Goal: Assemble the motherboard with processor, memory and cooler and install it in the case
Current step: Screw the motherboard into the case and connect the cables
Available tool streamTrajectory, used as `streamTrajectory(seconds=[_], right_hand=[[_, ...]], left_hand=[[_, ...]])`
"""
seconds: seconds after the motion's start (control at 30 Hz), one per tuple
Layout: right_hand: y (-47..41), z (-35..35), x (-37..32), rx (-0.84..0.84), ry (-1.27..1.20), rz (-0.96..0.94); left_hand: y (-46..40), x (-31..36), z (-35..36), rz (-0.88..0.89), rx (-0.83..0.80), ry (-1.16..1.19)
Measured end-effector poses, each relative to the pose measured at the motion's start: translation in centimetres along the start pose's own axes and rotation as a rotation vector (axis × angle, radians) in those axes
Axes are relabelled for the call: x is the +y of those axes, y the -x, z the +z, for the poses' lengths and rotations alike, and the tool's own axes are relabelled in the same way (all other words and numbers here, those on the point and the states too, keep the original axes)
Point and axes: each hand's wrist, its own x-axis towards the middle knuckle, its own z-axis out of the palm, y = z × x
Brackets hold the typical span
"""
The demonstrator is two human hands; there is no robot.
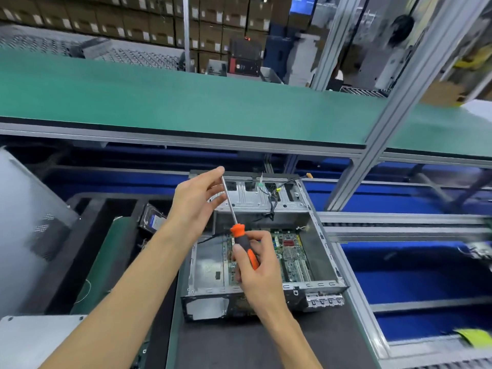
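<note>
A: Where's the motherboard (288, 258)?

B: Lying flat inside the open desktop case (323, 246), against the case's right wall, with bare metal floor showing on the case's left side. I can't make out a cooler on it.

A: And the hands?

B: Both are above the case. The right hand (255, 270) is curled round the orange-and-black handle of the screwdriver (238, 222); the left hand (195, 201) pinches the steel shaft near its tip, which points up and away from the case.

A: How would you handle the board?

B: I'd judge it light and stiff but fragile, so hold it by the bare edges, never the components. The sheet-metal case looks rigid, its edges probably sharp. The handle looks grippy, the shaft slick
</note>
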Motion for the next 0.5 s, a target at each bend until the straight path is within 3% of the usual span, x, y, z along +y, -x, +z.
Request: streamTrajectory(seconds=[0.5], right_hand=[[-2.2, -1.4, 1.4, -0.014, 0.074, -0.025]], left_hand=[[-1.1, -0.5, 0.3, 0.01, -0.046, -0.014]])
